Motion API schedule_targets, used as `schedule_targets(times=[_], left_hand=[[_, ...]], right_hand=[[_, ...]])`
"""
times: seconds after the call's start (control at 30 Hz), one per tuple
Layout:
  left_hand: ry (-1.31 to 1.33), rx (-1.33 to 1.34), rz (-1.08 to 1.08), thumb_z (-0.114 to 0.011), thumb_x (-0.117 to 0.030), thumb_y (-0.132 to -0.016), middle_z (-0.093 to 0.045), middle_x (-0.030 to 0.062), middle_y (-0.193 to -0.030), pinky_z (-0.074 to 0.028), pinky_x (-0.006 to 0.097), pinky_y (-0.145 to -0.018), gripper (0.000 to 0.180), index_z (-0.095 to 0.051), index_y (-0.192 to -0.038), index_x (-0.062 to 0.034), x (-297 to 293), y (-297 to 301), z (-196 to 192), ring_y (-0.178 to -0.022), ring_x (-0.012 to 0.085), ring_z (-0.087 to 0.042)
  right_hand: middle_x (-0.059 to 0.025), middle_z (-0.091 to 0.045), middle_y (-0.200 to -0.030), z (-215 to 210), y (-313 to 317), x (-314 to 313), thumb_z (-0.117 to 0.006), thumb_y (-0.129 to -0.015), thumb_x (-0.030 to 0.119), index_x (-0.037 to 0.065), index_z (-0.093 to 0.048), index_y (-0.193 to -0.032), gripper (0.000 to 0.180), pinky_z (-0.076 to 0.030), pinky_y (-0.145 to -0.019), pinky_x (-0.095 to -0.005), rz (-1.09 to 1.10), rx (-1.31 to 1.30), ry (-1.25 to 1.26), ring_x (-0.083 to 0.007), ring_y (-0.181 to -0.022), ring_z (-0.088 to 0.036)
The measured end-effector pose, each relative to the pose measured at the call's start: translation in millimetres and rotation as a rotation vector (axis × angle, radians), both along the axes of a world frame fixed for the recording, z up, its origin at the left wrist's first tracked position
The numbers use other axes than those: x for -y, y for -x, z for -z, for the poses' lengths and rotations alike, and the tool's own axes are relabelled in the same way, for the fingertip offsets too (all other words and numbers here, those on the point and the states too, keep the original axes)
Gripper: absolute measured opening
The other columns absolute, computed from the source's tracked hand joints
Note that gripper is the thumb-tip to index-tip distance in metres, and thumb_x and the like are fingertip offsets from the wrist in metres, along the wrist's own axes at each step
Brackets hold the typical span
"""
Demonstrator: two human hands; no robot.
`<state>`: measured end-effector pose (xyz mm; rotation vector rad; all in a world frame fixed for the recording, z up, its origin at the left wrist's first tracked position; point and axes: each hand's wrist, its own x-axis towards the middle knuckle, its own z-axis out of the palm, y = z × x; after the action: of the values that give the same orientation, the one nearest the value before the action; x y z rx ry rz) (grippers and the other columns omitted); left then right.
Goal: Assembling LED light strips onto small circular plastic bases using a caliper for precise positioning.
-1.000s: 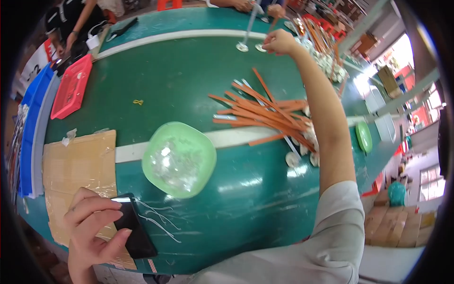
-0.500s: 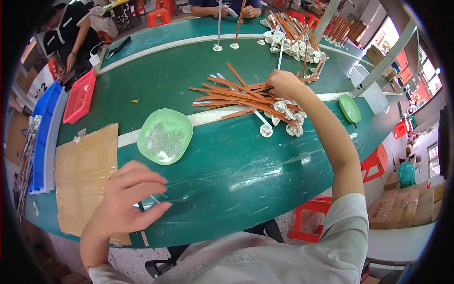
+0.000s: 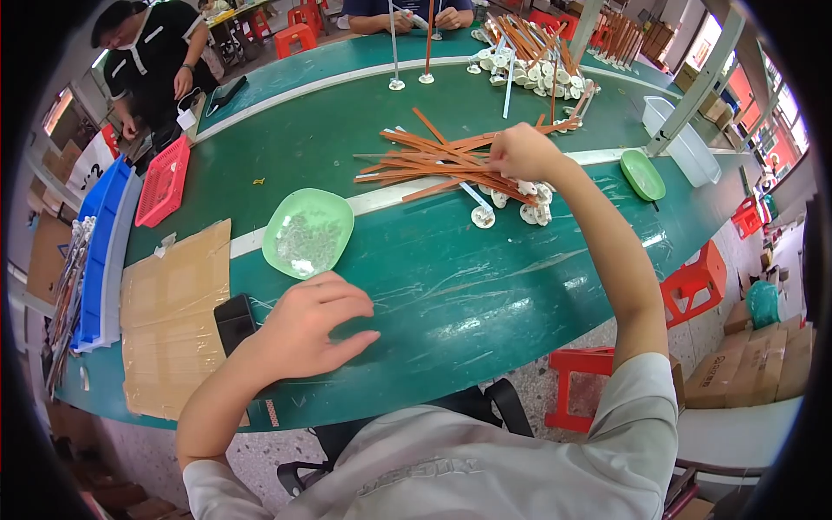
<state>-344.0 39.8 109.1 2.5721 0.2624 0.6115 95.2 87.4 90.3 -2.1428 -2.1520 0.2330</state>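
Right hand: here's my right hand (image 3: 525, 154), fingers curled in and right down at the heap; whether they've got a strip between them I can't tell, the knuckles block the view.
Strip pile: brown strips (image 3: 425, 163) fan out to the left of my right hand, crossing one another on the table.
Discs: white round discs (image 3: 539, 210) bunch up just below that same hand, at the strips' near ends.
Pale strip: one white strip (image 3: 472, 196) slants nearer to me than the right hand, a disc at its foot.
Left hand: over to my left hand (image 3: 314, 325), nothing in it, thumb and fingers spread apart above the green table (image 3: 433, 299).
Green bowl: just beyond the left knuckles sits a light green bowl (image 3: 274, 227), small clear pieces inside.
Phone: a black phone (image 3: 234, 322) lies left of the left hand, beside the forearm, at the edge of a cardboard sheet (image 3: 173, 321).
Far side: well beyond the right hand, a second heap (image 3: 539, 76) of strips and discs.
Co-worker: someone's hands (image 3: 404, 21) are busy across the table, far ahead of mine.
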Motion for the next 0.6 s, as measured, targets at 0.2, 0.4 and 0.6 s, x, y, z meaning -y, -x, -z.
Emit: schedule_targets(times=[0.2,0.4,0.6], left_hand=[[0.001,0.081,-0.057,-0.082,-0.01,-0.078,-0.072,0.0123,-0.091,-0.055,0.039,-0.074,0.02,-0.071,-0.093,-0.0031,-3,-4,-3,-0.082,0.0311,-0.068],[0.124,0.201,-0.205,-0.08,-0.015,-0.081,-0.073,0.0147,-0.094,-0.055,0.038,-0.073,0.024,-0.07,-0.098,-0.0006,-9,-50,14,-0.08,0.0289,-0.07],[0.19,0.09,-0.148,-0.084,-0.024,-0.081,-0.074,0.0111,-0.094,-0.053,0.033,-0.065,0.035,-0.072,-0.105,-0.0025,-18,-96,42,-0.071,0.0211,-0.067]], right_hand=[[-0.0108,-0.074,-0.088,-45,-1,55,-0.079,-0.085,0.021,0.008,-0.081,-0.09,0.015,-0.053,-0.073,-0.0371,-0.033,0.0,-0.544,-0.0268,-0.078,-0.068],[0.0,-0.07,-0.087,-43,69,108,-0.078,-0.092,0.014,0.002,-0.078,-0.099,0.015,-0.047,-0.071,-0.0248,0.045,-0.927,-0.385,-0.007,-0.08,-0.062],[-0.0033,-0.077,-0.095,25,137,112,-0.076,-0.093,0.01,0.002,-0.078,-0.104,0.014,-0.047,-0.072,-0.022,-0.039,-1.171,-0.201,-0.0073,-0.085,-0.065]])
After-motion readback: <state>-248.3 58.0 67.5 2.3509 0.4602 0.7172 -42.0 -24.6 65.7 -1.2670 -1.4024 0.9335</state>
